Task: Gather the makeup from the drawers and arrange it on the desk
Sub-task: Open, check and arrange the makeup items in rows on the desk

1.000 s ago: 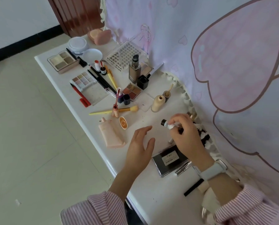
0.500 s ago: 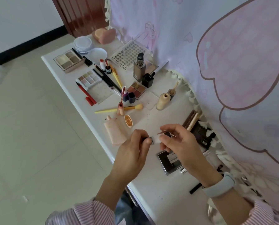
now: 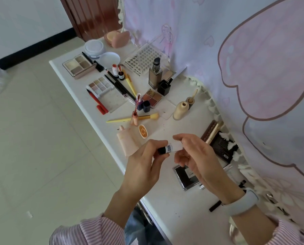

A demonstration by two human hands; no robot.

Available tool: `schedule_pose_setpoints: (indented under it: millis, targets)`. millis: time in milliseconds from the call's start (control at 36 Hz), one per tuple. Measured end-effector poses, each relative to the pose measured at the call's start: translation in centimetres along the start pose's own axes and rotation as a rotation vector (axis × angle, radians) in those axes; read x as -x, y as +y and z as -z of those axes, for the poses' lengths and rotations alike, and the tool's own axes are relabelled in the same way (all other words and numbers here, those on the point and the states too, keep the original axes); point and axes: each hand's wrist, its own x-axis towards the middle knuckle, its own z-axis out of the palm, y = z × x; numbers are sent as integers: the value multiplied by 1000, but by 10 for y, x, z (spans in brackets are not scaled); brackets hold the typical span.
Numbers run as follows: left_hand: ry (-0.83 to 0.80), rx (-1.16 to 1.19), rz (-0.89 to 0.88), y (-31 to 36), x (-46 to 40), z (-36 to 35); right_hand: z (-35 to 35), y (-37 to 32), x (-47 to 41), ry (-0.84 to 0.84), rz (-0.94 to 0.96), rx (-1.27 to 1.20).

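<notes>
Overhead, left hand [image 3: 144, 167] and right hand [image 3: 199, 160] each grip the small tube [image 3: 169, 149] above the desk [image 3: 174, 209] near its front edge.

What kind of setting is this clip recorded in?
Probably a home room with a makeup desk: a white desk spread with eyeshadow palettes, a foundation bottle and brushes, beside a pink cartoon curtain and a tiled floor.

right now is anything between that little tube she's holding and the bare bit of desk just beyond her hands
Nothing visible does. Both the left hand and the right hand grip the small tube above the desk, and the white patch just beyond it is bare. The orange dish and the peach tube lie off to the left.
</notes>
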Motion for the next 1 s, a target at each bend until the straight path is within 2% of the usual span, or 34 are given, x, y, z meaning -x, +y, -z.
schedule_pose_setpoints:
  millis: [194, 417, 556, 639, 694, 750, 889, 1000]
  targets:
    - [16, -107, -54, 1, 2, -4, -9, 4, -3, 181, -11, 88]
    - [71, -255, -98, -2, -4, 1, -18, 8, 0, 180, 87, 165]
    - [52, -228, -60, -6, -12, 6, -17, 9, -1, 194, 35, 87]
    - [-87, -181, 52, -4, -14, 8, -13, 10, -2, 211, -14, 46]
    - [-164, -108, 27, -6, -13, 6, -11, 10, -3, 214, -43, 43]
    - [-166, -68, 2, -6, -9, 4, -10, 10, -4, 224, -40, 47]
    - [-121, 52, 217, -5, -9, 5, -9, 9, -7, 201, 16, 96]
    - [-139, 48, 105, -2, -13, 3, -9, 10, -6, 193, 18, 92]
